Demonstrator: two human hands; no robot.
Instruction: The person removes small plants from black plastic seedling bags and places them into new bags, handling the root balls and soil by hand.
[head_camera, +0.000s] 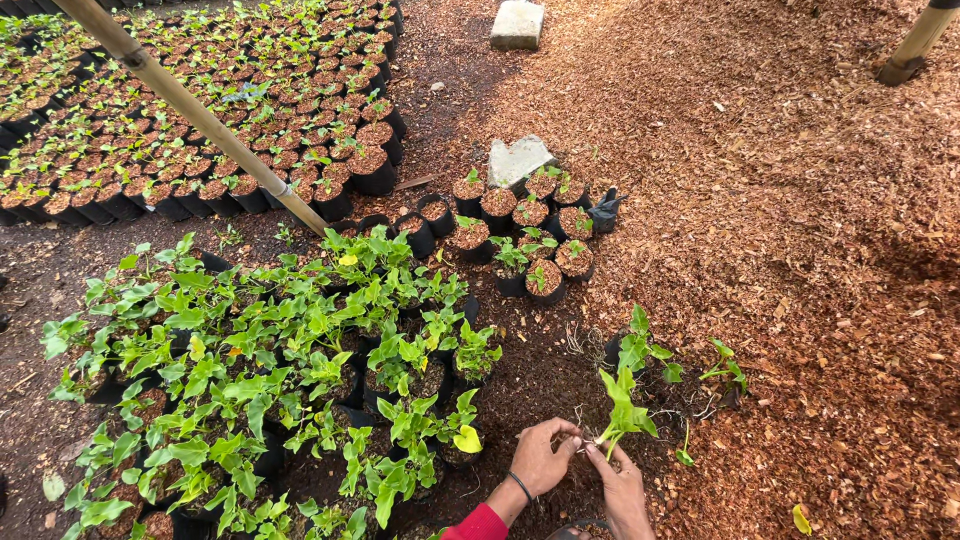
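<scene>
My left hand (541, 456) and my right hand (622, 487) meet at the bottom of the head view, both pinching the stem and pale roots of a small green seedling (621, 407). Its leaves stand upright above my fingers. A dark band circles my left wrist below a red sleeve (478, 525). Just beyond the seedling, several loose green cuttings (644, 353) lie on the dark soil. A dense group of leafy plants in black bags (300, 370) stands directly left of my left hand.
A small cluster of filled black bags with tiny sprouts (520, 230) sits ahead, beside a pale stone (517, 160). Rows of potted seedlings (200, 110) fill the upper left under a slanted bamboo pole (200, 115). Reddish wood shavings (800, 250) cover the right.
</scene>
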